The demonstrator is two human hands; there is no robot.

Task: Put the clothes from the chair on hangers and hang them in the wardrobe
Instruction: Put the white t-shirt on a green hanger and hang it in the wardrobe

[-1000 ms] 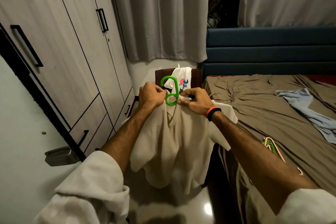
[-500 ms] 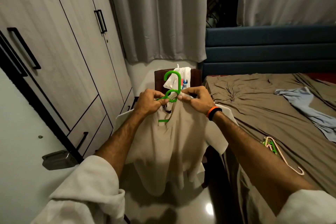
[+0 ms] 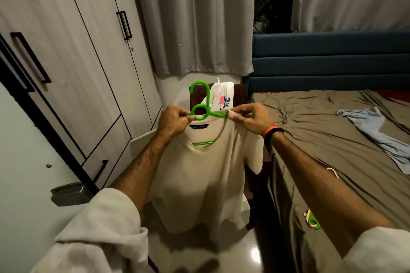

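Observation:
A cream T-shirt (image 3: 206,175) hangs in front of me on a green hanger (image 3: 200,97), whose hook sticks up through the collar. My left hand (image 3: 173,121) pinches the left shoulder of the shirt at the hanger. My right hand (image 3: 250,117), with an orange band on its wrist, pinches the right shoulder. Behind the shirt stands a dark chair (image 3: 240,93) with a white printed T-shirt (image 3: 223,97) draped over its back. The wardrobe (image 3: 73,55) fills the left side, its doors shut except one open door (image 3: 20,150) at the near left.
A bed with a brown sheet (image 3: 332,139) is on the right, with a blue garment (image 3: 377,135) lying on it. Spare hangers (image 3: 311,219) lie near the bed's front edge. Grey curtains (image 3: 199,17) hang behind the chair. Glossy floor lies below the shirt.
Both hands have moved apart along the shoulders, spreading the cream shirt over the hanger. The green hook now stands upright and higher above the collar.

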